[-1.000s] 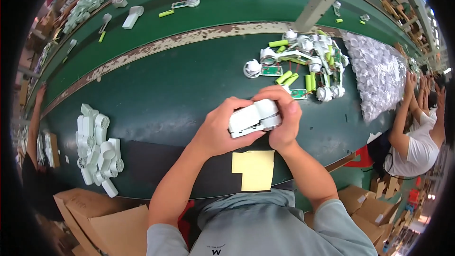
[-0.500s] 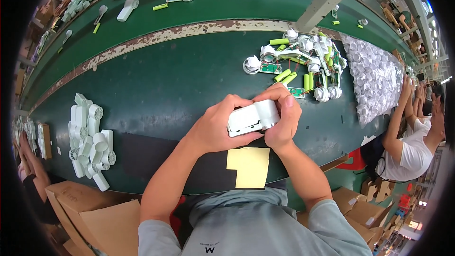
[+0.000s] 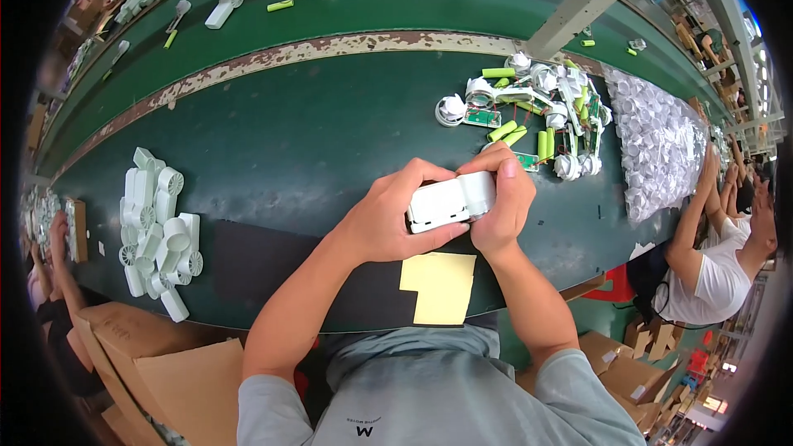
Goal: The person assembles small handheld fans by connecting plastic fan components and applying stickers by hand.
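Observation:
Both my hands hold a white plastic fan housing (image 3: pixel 438 203) above the near part of the green table. My left hand (image 3: pixel 387 213) wraps its left end, with the thumb along the near edge. Around the rounded right end, my right hand (image 3: pixel 507 205) is closed, fingers on the far side. Small dark slots show on the housing's near side; its underside is hidden. Just beyond my right hand lies a pile of fan innards with white motor heads, green circuit boards (image 3: pixel 482 118) and lime-green battery cells (image 3: pixel 501 131).
To the left is a heap of pale fan housings (image 3: pixel 176 235). A black mat (image 3: pixel 264 264) and yellow paper (image 3: pixel 442 289) lie near me. At right sits a clear bag of white parts (image 3: pixel 657 140). A conveyor belt (image 3: pixel 264 33) runs beyond; a metal post (image 3: pixel 578 12) stands there. Co-workers sit both sides.
The housing has turned slightly in my hands and stays gripped by both. The whole view has shifted a little, and table items appear slightly farther right.

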`<state>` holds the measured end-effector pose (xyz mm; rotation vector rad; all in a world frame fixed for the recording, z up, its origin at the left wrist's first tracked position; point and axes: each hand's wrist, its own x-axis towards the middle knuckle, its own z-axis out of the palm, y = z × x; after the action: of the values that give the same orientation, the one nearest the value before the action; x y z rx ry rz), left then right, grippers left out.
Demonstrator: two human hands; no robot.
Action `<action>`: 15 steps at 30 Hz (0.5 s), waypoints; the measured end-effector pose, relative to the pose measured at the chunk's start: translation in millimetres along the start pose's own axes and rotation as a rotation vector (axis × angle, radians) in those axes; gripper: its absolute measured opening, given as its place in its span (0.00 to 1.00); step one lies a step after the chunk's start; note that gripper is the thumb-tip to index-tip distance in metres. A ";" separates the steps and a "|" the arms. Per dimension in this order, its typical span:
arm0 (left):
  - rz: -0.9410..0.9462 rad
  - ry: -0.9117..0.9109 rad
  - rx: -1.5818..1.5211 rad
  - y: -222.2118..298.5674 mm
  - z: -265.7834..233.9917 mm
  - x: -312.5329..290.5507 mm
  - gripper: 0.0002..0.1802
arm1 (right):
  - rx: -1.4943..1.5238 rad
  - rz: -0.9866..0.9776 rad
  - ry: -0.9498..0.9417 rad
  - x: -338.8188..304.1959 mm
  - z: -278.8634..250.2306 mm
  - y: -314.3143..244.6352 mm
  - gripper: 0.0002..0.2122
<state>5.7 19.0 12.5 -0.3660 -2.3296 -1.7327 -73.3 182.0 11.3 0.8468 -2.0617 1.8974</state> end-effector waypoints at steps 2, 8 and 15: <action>0.007 0.026 -0.001 -1.4 2.9 -1.7 0.31 | -0.011 -0.001 0.008 -1.0 1.5 -0.8 0.22; 0.097 0.076 0.008 -6.2 6.7 -2.7 0.29 | -0.047 -0.023 0.007 3.1 2.4 -5.2 0.20; 0.156 0.090 0.114 -2.6 6.9 -3.5 0.31 | 0.044 0.088 0.020 2.6 0.9 -3.5 0.22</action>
<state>8.0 24.6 7.1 -0.4277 -2.2585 -1.5062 -73.3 180.4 15.4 0.7548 -2.0850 1.9954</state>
